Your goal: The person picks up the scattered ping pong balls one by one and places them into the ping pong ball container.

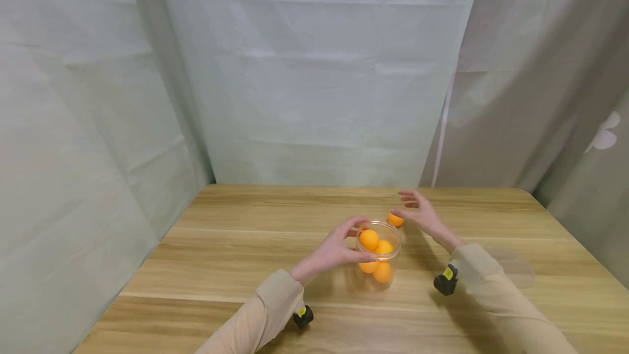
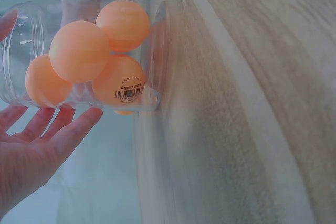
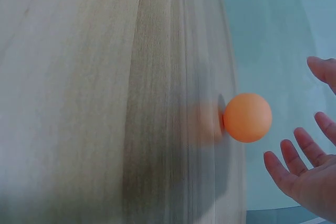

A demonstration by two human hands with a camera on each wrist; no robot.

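A clear plastic jar [image 1: 388, 234] stands upright on the wooden table [image 1: 236, 255] with several orange balls [image 1: 368, 239] inside. My left hand [image 1: 361, 240] holds it from the left, thumb on the near side and fingers round the far side. The left wrist view shows the jar [image 2: 31, 30], its balls [image 2: 79, 51] and my fingers [image 2: 63, 135] along its wall. One loose orange ball [image 1: 395, 219] lies on the table just behind the jar. My right hand [image 1: 417, 209] hovers over it with spread fingers; in the right wrist view a gap separates the ball [image 3: 247, 117] from the fingers [image 3: 294, 174].
Pale cloth sheets [image 1: 314, 97] wall in the table at the back and on both sides. The table's left edge [image 1: 142, 266] and rounded back right corner [image 1: 528, 193] are in view. A black camera unit [image 1: 446, 280] sits on each wrist.
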